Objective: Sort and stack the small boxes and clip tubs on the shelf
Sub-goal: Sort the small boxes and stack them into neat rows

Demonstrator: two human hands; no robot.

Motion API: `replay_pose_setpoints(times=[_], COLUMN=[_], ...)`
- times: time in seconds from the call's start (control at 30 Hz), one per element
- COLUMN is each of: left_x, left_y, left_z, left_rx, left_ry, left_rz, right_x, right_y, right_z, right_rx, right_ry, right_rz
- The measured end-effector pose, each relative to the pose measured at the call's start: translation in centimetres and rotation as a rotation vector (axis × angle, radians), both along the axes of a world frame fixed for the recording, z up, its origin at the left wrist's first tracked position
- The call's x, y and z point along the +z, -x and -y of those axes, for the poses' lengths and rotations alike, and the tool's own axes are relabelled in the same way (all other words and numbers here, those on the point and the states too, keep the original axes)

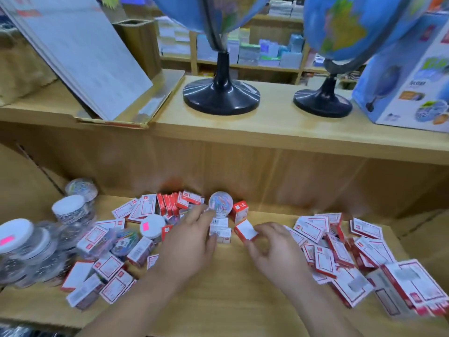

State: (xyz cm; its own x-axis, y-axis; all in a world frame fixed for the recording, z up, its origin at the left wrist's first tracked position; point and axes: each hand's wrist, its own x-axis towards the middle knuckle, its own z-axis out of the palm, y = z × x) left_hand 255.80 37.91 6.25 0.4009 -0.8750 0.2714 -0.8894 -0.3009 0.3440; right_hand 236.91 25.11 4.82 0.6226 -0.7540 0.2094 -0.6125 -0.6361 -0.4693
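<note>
Many small red-and-white boxes lie scattered over the wooden shelf [218, 295], in a loose pile at the left [107, 266] and another at the right [340, 251]. My left hand [192, 242] reaches forward with straight fingers touching two stacked small boxes [220, 228] in the middle. Behind them a clear clip tub [220, 207] lies on its side. My right hand [274, 246] pinches one small box [246, 229] just right of the stack. Clear clip tubs with white lids [31, 251] stand stacked at the far left; another white-lidded tub [151, 226] sits among the left boxes.
An upper shelf [267, 127] overhangs the back, carrying two globes on black bases [221, 93], [323, 99], a blue globe carton [408, 76] at right and a leaning board [80, 54] at left. The shelf's wooden back wall [243, 171] stands just behind the boxes.
</note>
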Motion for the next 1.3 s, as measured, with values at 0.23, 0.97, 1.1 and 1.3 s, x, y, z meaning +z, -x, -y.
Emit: replay_pose_setpoints(times=[0.23,0.97,1.1,1.3], left_x=[1.4,-2.5,-2.6,-3.0], left_y=[-1.7,4.5,4.4,4.2], left_z=[4.8,-3.5,-4.4,-6.1], left_rx=[-0.013,0.009,0.016,0.030], left_ry=[-0.055,-0.055,-0.020,0.075], left_rz=[0.001,-0.338,-0.391,-0.396], right_x=[-1.7,-1.0,-0.9,-0.3], right_y=[-2.8,2.5,2.1,1.2], right_z=[0.6,-1.9,-2.5,-3.2], right_rx=[-0.072,-0.085,-0.061,-0.102], right_ry=[-0.087,-0.367,-0.353,-0.597], right_rz=[-0.109,0.202,0.144,0.295])
